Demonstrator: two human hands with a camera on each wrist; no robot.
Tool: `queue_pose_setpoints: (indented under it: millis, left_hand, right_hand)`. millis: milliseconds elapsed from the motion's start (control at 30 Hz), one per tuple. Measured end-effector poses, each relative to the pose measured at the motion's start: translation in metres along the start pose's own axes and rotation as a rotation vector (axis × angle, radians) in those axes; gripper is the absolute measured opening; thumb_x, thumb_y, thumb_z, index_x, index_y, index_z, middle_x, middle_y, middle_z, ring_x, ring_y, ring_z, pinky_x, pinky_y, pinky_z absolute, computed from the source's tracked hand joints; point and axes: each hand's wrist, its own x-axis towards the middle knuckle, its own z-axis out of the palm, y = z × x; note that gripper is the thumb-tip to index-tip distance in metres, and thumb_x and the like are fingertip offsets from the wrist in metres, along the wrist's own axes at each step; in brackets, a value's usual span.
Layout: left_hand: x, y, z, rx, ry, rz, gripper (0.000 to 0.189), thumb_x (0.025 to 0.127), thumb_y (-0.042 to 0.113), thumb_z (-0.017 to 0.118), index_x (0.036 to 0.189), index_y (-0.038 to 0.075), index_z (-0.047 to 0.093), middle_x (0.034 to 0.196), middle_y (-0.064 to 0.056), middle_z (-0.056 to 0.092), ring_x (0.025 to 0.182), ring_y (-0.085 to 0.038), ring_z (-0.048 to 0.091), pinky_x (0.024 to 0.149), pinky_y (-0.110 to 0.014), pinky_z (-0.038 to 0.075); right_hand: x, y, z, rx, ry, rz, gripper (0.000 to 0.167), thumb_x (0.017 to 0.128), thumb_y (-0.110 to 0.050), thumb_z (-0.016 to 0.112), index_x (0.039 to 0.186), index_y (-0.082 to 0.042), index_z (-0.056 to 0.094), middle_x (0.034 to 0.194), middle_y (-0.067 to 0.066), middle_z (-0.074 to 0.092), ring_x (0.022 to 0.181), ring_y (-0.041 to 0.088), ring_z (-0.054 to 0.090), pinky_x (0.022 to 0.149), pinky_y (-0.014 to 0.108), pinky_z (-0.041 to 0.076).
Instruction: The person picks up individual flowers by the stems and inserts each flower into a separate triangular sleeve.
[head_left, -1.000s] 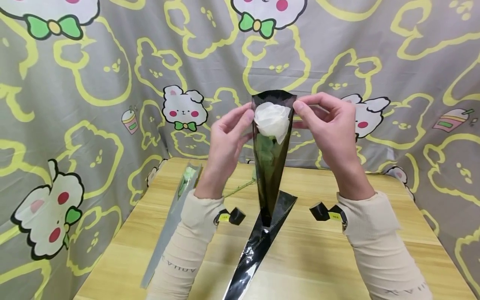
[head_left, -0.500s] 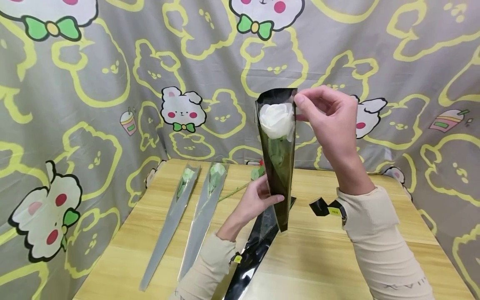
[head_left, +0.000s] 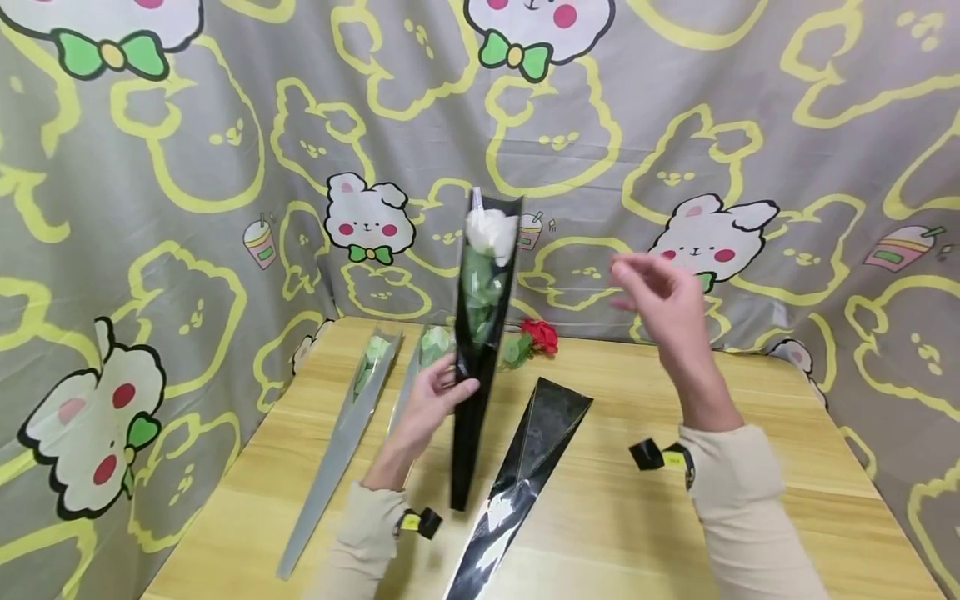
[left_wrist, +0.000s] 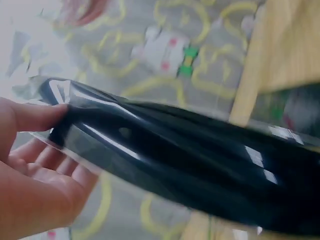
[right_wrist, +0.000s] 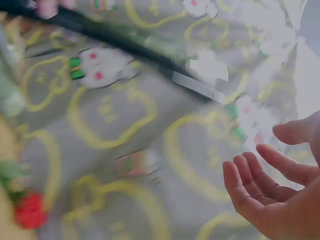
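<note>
A white rose (head_left: 491,232) stands nearly upright inside a black flower sleeve (head_left: 471,425) with a see-through front. My left hand (head_left: 433,396) grips this sleeve around its middle, with the thumb across the front; the left wrist view shows the thumb (left_wrist: 40,116) pressing on the dark film. To the right, my right hand (head_left: 663,300) is raised in the air, apart from the sleeve. Its fingers are loosely bent and hold nothing, as the right wrist view of the hand (right_wrist: 275,185) shows. Below lies another black sleeve (head_left: 525,475), flat on the table.
Two grey sleeves with pale roses lie on the left: one sleeve (head_left: 337,467) in full view, the other (head_left: 405,392) partly behind my left hand. A red rose (head_left: 542,336) lies near the back of the wooden table (head_left: 660,508). A patterned curtain (head_left: 585,150) surrounds the table.
My left hand has gone from the sleeve's top edge to its middle. The right hand has let go of the top edge and moved lower. The wrapped white rose has shifted left.
</note>
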Motion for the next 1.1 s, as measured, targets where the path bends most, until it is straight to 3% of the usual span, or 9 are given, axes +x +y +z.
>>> queue_pose_setpoints:
  millis: [67,167,267,367,533,700,800,933,1100]
  left_hand:
    - [-0.001,-0.002,-0.027,0.047,0.056,-0.053,0.055,0.095,-0.005,0.066,0.147,-0.005,0.048,0.127,-0.027,0.066,0.092,-0.011,0.071,0.072,-0.024,0.056]
    - [-0.001,-0.006,-0.066,0.160,0.115,-0.116,0.050,0.097,-0.003,0.064,0.144,-0.007,0.049,0.135,-0.026,0.060,0.094,-0.010,0.067,0.070,-0.022,0.053]
    - [0.000,-0.013,-0.099,0.250,0.127,-0.159,0.045,0.099,-0.001,0.061,0.142,-0.010,0.050,0.139,-0.029,0.054,0.099,-0.014,0.063,0.076,-0.023,0.052]
    - [-0.002,-0.023,-0.119,0.330,0.109,-0.193,0.040,0.098,-0.001,0.060,0.136,-0.014,0.053,0.133,-0.030,0.057,0.098,-0.016,0.060,0.081,-0.024,0.051]
    - [-0.014,-0.045,-0.131,0.458,0.107,-0.239,0.033,0.094,-0.005,0.062,0.123,-0.019,0.057,0.111,-0.027,0.066,0.089,-0.020,0.060,0.076,-0.029,0.051]
    - [-0.022,-0.056,-0.135,0.583,0.153,-0.260,0.051,0.093,-0.004,0.063,0.138,-0.021,0.045,0.123,-0.041,0.058,0.112,-0.047,0.059,0.097,-0.050,0.050]
    - [-0.025,-0.052,-0.138,0.676,0.181,-0.271,0.064,0.092,0.002,0.067,0.146,-0.019,0.037,0.128,-0.044,0.054,0.120,-0.054,0.054,0.102,-0.060,0.044]
    - [-0.026,-0.039,-0.141,0.794,0.174,-0.274,0.066,0.096,0.012,0.068,0.146,-0.018,0.037,0.126,-0.042,0.057,0.118,-0.053,0.057,0.098,-0.059,0.048]
    - [-0.028,-0.022,-0.137,0.898,0.148,-0.283,0.063,0.101,0.018,0.063,0.147,-0.018,0.037,0.139,-0.040,0.050,0.125,-0.053,0.053,0.098,-0.059,0.049]
  right_hand:
    - [-0.012,0.031,-0.006,-0.052,-0.017,0.089,0.036,0.099,-0.018,0.072,0.123,0.009,0.066,0.115,0.009,0.068,0.102,0.020,0.065,0.082,0.032,0.059]
    - [-0.032,0.074,-0.014,-0.112,-0.037,0.222,0.043,0.101,-0.020,0.069,0.130,0.010,0.060,0.125,0.015,0.063,0.105,0.016,0.064,0.087,0.032,0.058]
    - [-0.050,0.108,-0.017,-0.148,-0.039,0.325,0.044,0.103,-0.021,0.066,0.134,0.008,0.058,0.133,0.021,0.059,0.106,0.011,0.063,0.089,0.032,0.057]
    - [-0.066,0.131,-0.019,-0.146,-0.019,0.409,0.043,0.103,-0.020,0.065,0.136,0.006,0.057,0.136,0.022,0.057,0.105,0.009,0.063,0.090,0.034,0.057]
    - [-0.080,0.156,-0.018,-0.103,-0.013,0.513,0.041,0.103,-0.018,0.064,0.137,0.004,0.057,0.140,0.019,0.054,0.110,0.014,0.060,0.092,0.037,0.057]
    - [-0.081,0.162,-0.020,-0.072,-0.002,0.542,0.041,0.104,-0.016,0.063,0.138,0.004,0.056,0.142,0.019,0.051,0.112,0.015,0.058,0.095,0.039,0.056]
    - [-0.081,0.163,-0.024,-0.059,0.008,0.551,0.041,0.103,-0.015,0.063,0.138,0.005,0.056,0.141,0.019,0.051,0.108,0.013,0.060,0.095,0.038,0.056]
    - [-0.080,0.165,-0.029,-0.049,0.024,0.561,0.040,0.103,-0.016,0.065,0.137,0.005,0.057,0.136,0.017,0.054,0.104,0.010,0.063,0.094,0.038,0.056]
    - [-0.079,0.167,-0.034,-0.052,0.034,0.567,0.041,0.103,-0.017,0.065,0.137,0.004,0.057,0.133,0.015,0.055,0.105,0.011,0.063,0.093,0.038,0.056]
